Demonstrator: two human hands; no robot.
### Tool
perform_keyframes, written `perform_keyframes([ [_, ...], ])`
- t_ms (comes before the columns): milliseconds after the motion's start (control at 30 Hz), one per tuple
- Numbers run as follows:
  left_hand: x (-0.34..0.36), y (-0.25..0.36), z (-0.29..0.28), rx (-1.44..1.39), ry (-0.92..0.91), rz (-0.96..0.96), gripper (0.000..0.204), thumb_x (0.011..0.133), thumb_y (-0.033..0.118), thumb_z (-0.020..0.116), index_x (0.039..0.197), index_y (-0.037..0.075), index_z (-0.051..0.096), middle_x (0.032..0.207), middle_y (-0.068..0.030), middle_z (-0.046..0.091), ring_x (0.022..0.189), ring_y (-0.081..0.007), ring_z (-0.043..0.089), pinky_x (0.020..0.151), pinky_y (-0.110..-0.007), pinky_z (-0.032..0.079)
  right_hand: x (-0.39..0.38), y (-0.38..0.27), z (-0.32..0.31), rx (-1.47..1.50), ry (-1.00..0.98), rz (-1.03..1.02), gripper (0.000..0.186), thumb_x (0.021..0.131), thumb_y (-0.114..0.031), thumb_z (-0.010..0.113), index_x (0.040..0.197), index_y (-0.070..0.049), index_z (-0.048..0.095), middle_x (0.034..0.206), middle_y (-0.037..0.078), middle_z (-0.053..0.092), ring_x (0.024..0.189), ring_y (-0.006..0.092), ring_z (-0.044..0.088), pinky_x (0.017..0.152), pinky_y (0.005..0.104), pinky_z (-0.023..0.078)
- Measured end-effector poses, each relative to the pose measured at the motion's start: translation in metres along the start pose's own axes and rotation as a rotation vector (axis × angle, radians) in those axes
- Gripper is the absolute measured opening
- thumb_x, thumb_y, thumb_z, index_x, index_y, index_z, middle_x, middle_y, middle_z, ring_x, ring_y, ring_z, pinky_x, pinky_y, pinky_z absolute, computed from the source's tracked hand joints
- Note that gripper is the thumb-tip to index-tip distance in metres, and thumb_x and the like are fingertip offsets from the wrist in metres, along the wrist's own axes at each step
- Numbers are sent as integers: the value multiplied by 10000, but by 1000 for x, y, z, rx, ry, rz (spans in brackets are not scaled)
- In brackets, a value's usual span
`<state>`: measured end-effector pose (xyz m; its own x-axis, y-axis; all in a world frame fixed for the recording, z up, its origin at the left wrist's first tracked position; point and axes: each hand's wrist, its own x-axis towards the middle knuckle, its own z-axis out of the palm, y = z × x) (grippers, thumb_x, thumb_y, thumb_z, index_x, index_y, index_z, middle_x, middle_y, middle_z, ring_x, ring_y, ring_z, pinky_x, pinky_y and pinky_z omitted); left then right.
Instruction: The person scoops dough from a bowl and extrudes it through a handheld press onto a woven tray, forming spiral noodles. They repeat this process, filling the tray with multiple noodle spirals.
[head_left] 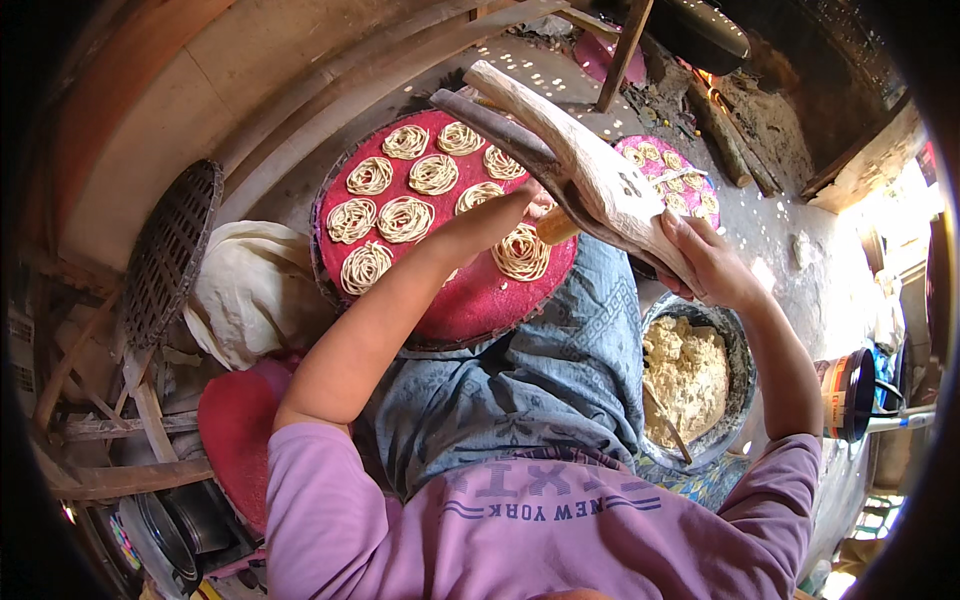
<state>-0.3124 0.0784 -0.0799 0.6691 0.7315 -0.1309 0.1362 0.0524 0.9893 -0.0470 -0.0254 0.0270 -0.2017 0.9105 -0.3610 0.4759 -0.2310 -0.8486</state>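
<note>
Red and round, one tray [450, 318] bears at least ten noodle nests [433, 174], one forked wooden tool [603, 178] slanting over its right edge, the right hand [712, 265] clasping the tool's near end, the left hand [522, 203] stretched forward, grip too hidden to tell.

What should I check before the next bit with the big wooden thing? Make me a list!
1. Right hand gripping the wooden tool: ok.
2. Left hand gripping it too: cannot tell, its fingers are partly hidden.
3. Something inside the wooden tool: cannot tell, the inside doesn't show.
4. Noodle coils on the red tray: ok, those in full view lie inside its rim.
5. Dough in reserve: ok, a heap of dough fills much of the bowl.
</note>
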Motion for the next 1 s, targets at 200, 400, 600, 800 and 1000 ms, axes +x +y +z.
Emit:
perform_keyframes([
  [200, 8, -3, -9, 17, -30, -151, 775, 950, 662, 270, 1344, 40, 511, 1269, -127, 609, 1246, -171, 492, 1092, -346, 275, 8, 3, 1, -25, 50, -39, 529, 985, -543, 401, 886, -52, 574, 593, -9, 519, 480, 68, 482, 430, 229, 362],
  [400, -17, 2, 1, 581, 269, -50, 705, 979, 592, 286, 1314, 21, 527, 1330, -89, 576, 1241, -270, 419, 1085, -426, 272, 11, 6, -2, 11, 106, -47, 496, 991, -521, 405, 946, -59, 580, 601, -10, 520, 493, 63, 486, 439, 221, 368],
  [600, -54, 29, -2, 1523, 470, 464, 572, 982, 462, 406, 1302, 5, 532, 1442, -106, 433, 1236, -325, 406, 1081, -486, 278, 1, 0, -1, 117, 194, -55, 493, 993, -508, 412, 1066, -43, 560, 620, 7, 531, 493, 66, 488, 437, 217, 378],
  [800, -65, 102, -51, -881, 172, 715, 847, 948, 657, 116, 1382, -19, 383, 1359, -191, 458, 1285, -348, 420, 1170, -490, 219, -18, -36, 11, 37, -202, -58, 530, 983, -554, 388, 1036, -65, 586, 645, 13, 551, 524, 67, 513, 461, 233, 423],
  [1000, -63, 54, -58, -1143, 90, 957, 504, 894, 608, 388, 780, 134, 518, 698, -2, 476, 702, -173, 488, 824, -387, 415, 15, -56, 47, -107, -396, 216, 689, 942, -698, 255, 900, -104, 602, 597, 23, 532, 479, 99, 504, 433, 277, 410],
])
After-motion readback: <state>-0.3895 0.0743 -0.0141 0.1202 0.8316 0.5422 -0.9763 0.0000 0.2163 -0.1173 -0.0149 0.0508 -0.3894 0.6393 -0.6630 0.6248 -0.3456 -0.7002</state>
